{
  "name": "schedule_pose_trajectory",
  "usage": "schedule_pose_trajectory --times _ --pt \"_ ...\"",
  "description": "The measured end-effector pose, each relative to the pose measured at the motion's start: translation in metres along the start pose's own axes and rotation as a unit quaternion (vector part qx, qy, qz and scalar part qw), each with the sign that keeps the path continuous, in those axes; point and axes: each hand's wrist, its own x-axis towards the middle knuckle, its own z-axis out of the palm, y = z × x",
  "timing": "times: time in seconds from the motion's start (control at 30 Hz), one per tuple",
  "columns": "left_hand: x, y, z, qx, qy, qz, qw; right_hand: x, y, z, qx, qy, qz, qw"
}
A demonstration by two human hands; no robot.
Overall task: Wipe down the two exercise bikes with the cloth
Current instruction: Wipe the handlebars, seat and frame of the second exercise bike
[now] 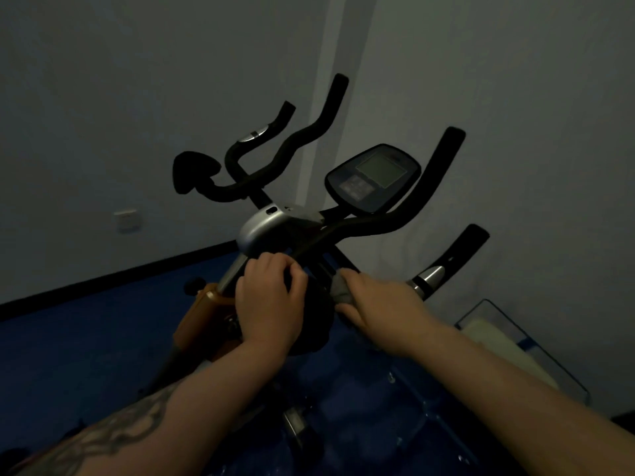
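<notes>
Cloth (340, 291): grey, bunched, held in the right hand against a dark bar of the near bike, just below the handlebar junction.
Right hand (378, 304): fingers curled round the cloth, back of the hand up, pressing the cloth onto the bar.
Left hand (269, 300): fingers bent over a black rounded part of the near bike, gripping it; forearm carries a tattoo.
Near exercise bike (271, 228): centre of view, silver housing at the top of the post, black padded handlebars rising right and left, orange frame section lower left.
Console (372, 176): dark panel with a pale square screen, mounted above the handlebar junction, tilted toward the camera.
Second exercise bike (261, 156): behind the first, near the wall; black curved handlebars visible, lower parts hidden.
Floor (86, 338): blue.
Wall (137, 97): pale, with a light-coloured socket plate (126, 219) low on the left.
Lighting: dim; fine detail is hard to read.
</notes>
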Motion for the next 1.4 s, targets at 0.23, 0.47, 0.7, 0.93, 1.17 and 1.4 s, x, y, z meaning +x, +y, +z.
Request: schedule_pose_trajectory --times 0.23,0.47,0.7,0.93,1.17,1.4 --pt "0.001 -0.001 0.001 -0.001 -0.009 -0.008 1.000 -0.018 0.020 0.015 -0.034 0.211 -0.048 0.976" --pt "0.002 0.000 0.000 0.001 -0.001 -0.001 1.000 -0.030 0.027 0.015 0.105 0.274 0.183 0.938" --pt "0.014 0.006 0.001 0.123 -0.038 0.215 0.968 -0.031 0.075 -0.006 0.017 0.258 0.102 0.960" --pt "0.021 0.010 0.007 0.016 -0.051 0.254 0.966 -0.050 0.018 0.025 0.150 0.277 0.046 0.948" --pt "0.019 0.010 0.006 -0.006 -0.038 0.264 0.964 -0.034 0.100 -0.026 0.011 0.383 0.104 0.918" --pt "0.019 0.010 0.007 0.006 -0.045 0.259 0.965 -0.014 0.082 -0.021 0.145 0.377 0.298 0.865"
